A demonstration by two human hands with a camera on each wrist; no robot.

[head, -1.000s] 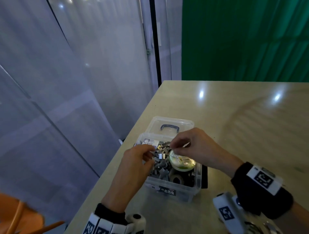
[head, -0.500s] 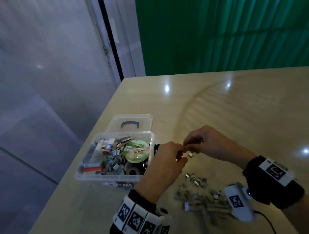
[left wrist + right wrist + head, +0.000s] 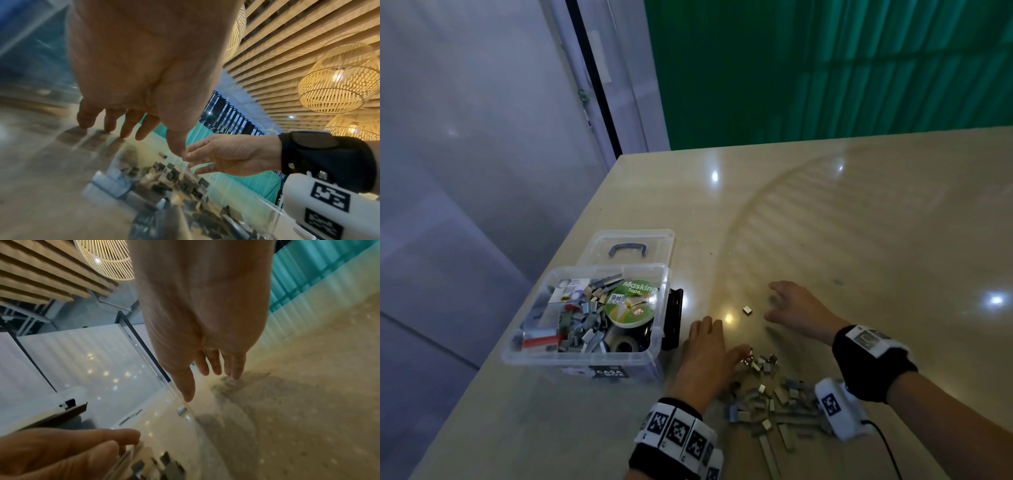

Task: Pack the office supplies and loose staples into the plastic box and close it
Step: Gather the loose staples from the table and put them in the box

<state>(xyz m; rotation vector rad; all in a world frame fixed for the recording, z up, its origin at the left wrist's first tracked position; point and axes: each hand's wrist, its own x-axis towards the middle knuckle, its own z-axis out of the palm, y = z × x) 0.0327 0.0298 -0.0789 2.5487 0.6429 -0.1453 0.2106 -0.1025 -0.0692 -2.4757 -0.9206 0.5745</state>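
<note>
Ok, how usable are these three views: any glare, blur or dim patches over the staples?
Head view: dim but sharp, ceiling-light glare spots on the table, the stray staple still readable. Left wrist view: staple pile smeared by motion blur, palm close and soft. Right wrist view: table blurred, right hand fills the frame.

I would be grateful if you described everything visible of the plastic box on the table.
The plastic box is clear, rectangular and open, standing upright near the table's left edge. Its front carries a dark "CASA BOX" label. Inside lie a roll of masking tape, many grey staples, a small carton and a red item. Its clear lid, with a dark handle, lies behind it. Neither hand touches the box.
</note>
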